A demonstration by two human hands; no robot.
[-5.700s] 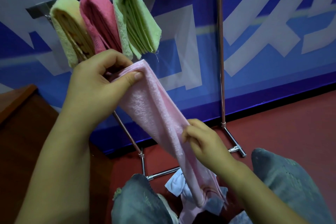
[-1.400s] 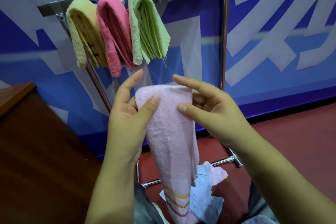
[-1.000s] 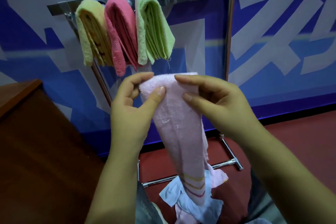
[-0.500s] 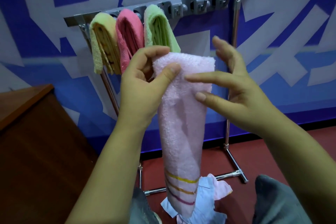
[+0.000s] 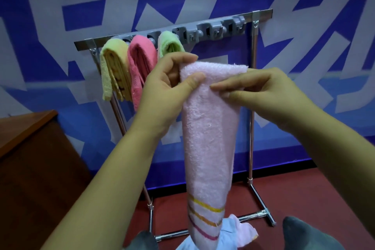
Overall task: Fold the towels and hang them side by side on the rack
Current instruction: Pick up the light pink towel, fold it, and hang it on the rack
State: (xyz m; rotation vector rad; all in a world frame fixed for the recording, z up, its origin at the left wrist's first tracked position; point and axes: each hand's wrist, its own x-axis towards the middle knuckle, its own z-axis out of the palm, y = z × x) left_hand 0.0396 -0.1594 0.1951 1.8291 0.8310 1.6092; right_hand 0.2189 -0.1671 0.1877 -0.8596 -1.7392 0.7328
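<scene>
Hands now both pinch top fold of pale pink terry towel, left hand & right hand, lifted closer to metal rack w/ 3 hung towels, so hanging's next.

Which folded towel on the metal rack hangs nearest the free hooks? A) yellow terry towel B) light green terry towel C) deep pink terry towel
B: the light green terry towel hangs last in the row, next to the empty grey hooks on the metal rack.
</scene>
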